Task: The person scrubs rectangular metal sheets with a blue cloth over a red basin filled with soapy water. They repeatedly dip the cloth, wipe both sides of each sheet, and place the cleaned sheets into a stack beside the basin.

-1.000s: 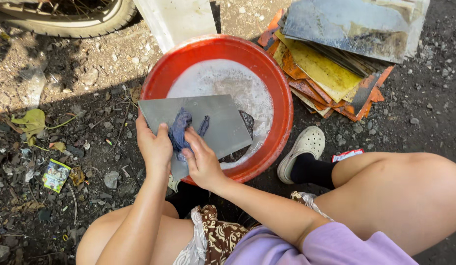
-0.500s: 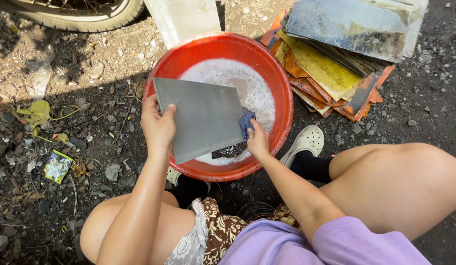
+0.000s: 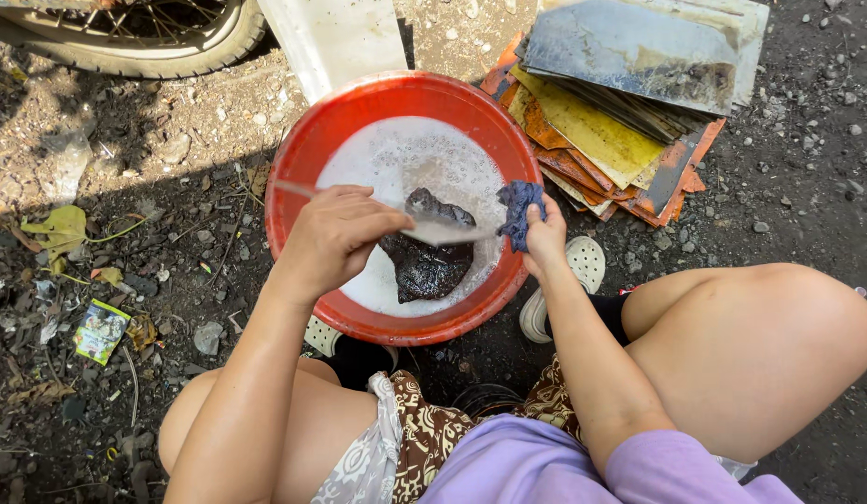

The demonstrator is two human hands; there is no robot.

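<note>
My left hand grips a thin grey metal sheet, held edge-on and nearly flat over a red plastic basin of soapy white water. My right hand holds a wadded blue cloth against the sheet's right end, at the basin's right rim. A dark wet rag lies in the water below the sheet.
A pile of dirty, rusted metal sheets lies at the upper right on the dirt. A white panel and a wheel tyre are beyond the basin. Litter and leaves are scattered at left. My white shoe rests beside the basin.
The sheet has turned from facing up to edge-on over the basin. My left hand moved right onto its edge, and my right hand with the cloth shifted to the basin's right rim.
</note>
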